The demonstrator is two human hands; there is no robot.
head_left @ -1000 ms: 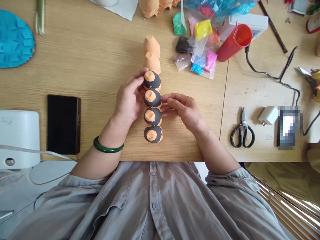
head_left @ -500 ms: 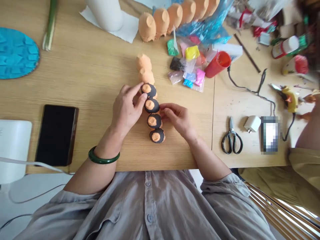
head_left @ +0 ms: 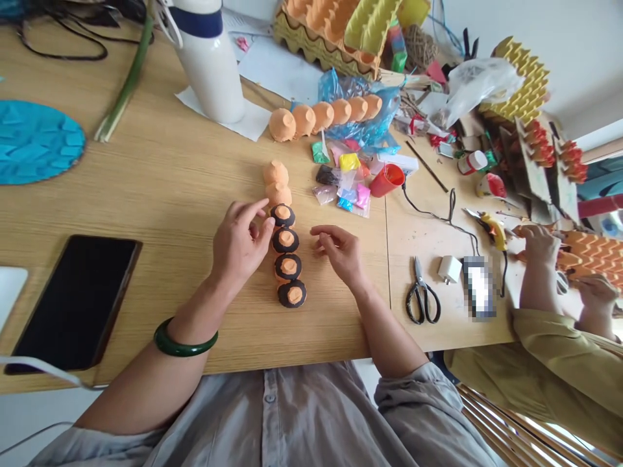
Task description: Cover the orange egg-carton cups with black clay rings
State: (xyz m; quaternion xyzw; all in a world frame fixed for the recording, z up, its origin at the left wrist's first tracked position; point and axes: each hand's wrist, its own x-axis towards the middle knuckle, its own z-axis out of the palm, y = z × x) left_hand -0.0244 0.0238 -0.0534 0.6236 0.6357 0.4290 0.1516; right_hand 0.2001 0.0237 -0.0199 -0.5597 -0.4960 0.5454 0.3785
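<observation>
An orange strip of egg-carton cups [head_left: 277, 193] lies on the wooden table, running away from me. Its several nearer cups carry black rings [head_left: 294, 294] around their orange tips; the two farther cups are plain orange. My left hand [head_left: 241, 243], with a green bangle on the wrist, is just left of the upper black-ringed cup, thumb and index finger apart, holding nothing. To the right of the strip, separated from it by a small gap, my right hand [head_left: 341, 253] hovers with loosely curled fingers and nothing visible in them.
Clay packets [head_left: 348, 162], a red cup [head_left: 387, 180] and another orange cup strip [head_left: 322, 117] lie beyond. Scissors [head_left: 423, 292] and a glue gun [head_left: 492, 228] are at right, near another person's hands [head_left: 540, 250]. A black phone [head_left: 78, 298] lies left; a white bottle [head_left: 211, 71] stands behind.
Both hands have come off the black-ringed strip, leaving it on the table. The view has tilted up, showing egg trays at the back and the other person's hands.
</observation>
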